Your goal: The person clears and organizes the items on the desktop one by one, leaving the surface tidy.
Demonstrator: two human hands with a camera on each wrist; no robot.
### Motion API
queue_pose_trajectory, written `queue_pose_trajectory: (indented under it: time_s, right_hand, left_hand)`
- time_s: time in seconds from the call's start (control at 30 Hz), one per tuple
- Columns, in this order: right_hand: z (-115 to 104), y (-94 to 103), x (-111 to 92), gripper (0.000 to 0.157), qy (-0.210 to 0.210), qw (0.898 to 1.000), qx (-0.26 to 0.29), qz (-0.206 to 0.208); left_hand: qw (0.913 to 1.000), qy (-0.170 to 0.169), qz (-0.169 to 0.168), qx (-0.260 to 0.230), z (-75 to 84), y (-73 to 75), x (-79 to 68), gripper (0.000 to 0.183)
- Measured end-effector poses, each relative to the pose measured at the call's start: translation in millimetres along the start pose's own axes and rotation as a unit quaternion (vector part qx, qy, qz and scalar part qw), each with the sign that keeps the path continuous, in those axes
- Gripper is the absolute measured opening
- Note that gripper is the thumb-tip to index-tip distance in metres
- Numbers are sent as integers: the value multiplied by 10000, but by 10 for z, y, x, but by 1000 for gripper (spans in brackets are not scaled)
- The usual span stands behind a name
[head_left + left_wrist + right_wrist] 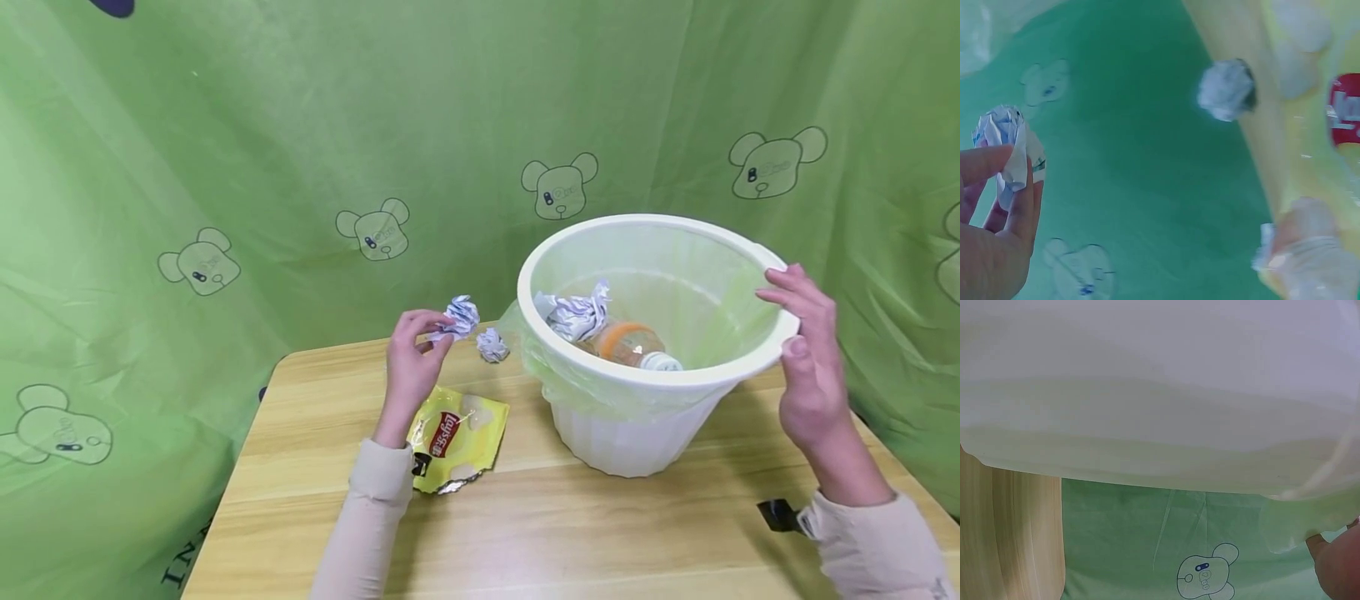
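My left hand (411,365) pinches a crumpled paper ball (462,317) between thumb and fingers, above the table's far edge. In the left wrist view, the thumb presses this creased paper (1007,134) against the fingers. A white trash bin (626,437) with a pale green liner stands to the right. My right hand (813,375) grips the bin's right rim, fingers over the edge and thumb on the near side. Inside the bin lie crumpled paper (581,315) and a plastic bottle (630,342) with an orange band and white cap.
A second paper ball (492,344) rests near the table's back edge, left of the bin. Close to my left wrist lies a torn yellow Lay's chip bag (472,433). Behind the wooden table (300,467) hangs a green curtain (450,108) with bear heads.
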State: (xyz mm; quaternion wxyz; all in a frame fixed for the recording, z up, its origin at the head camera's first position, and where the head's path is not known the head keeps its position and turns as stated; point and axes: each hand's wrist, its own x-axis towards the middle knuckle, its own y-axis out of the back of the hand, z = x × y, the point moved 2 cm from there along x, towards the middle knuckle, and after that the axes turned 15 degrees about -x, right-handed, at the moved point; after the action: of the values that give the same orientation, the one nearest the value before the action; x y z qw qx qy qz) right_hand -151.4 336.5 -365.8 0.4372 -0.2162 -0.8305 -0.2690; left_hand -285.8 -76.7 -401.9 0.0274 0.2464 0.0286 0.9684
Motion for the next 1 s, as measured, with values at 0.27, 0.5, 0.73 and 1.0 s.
queue_pose_trajectory:
  time_s: [0.27,0.5,0.73,1.0]
  right_hand:
    - [-73,-11,11,53,-39,10000,42,13]
    - [-80,-5,8,53,-36,10000,20,15]
    - [-68,-4,0,53,-47,10000,49,32]
    - [-94,-9,14,53,-14,9999,67,75]
  left_hand:
    - [9963,-678,246,-469,384,-25,19,21]
    - [9922,-1002,356,-644,645,-61,19,20]
    - [9890,-1244,210,-776,823,-211,35,20]
    - [9871,-1336,65,-878,890,-358,70,20]
